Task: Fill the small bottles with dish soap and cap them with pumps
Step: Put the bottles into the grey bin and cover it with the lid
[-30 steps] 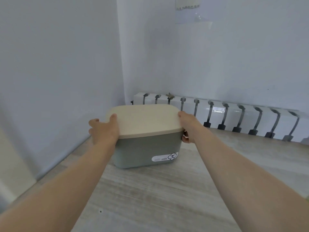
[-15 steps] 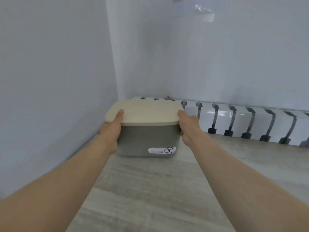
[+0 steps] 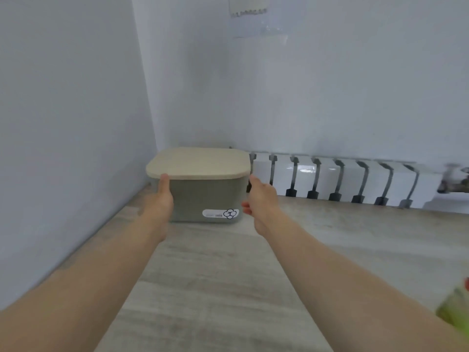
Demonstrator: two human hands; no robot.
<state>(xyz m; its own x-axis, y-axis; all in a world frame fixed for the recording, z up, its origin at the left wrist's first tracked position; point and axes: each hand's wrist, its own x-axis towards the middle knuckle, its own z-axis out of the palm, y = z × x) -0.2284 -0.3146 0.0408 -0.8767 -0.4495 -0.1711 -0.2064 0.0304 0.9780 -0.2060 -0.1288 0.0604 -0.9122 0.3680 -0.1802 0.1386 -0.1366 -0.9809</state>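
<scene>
A grey-green storage box (image 3: 206,196) with a cream lid (image 3: 198,162) and a white label stands on the wooden tabletop (image 3: 215,275), pushed into the corner of the walls. My left hand (image 3: 160,201) rests against the box's left side, its thumb pointing up to the lid's edge; its fingers are hidden behind the box. My right hand (image 3: 261,201) hovers just off the box's right side, fingers loose and holding nothing. No small bottles or pumps are in sight. A blurred green object (image 3: 454,308) shows at the right edge.
A white radiator (image 3: 330,176) with dark brackets runs along the back wall to the right of the box. The left wall (image 3: 63,123) stands close beside the box. A pipe fitting (image 3: 454,179) sticks out at the far right.
The box has moved away from me into the corner and stands on the table. My right hand has come off its side. The green object has entered at the right edge.
</scene>
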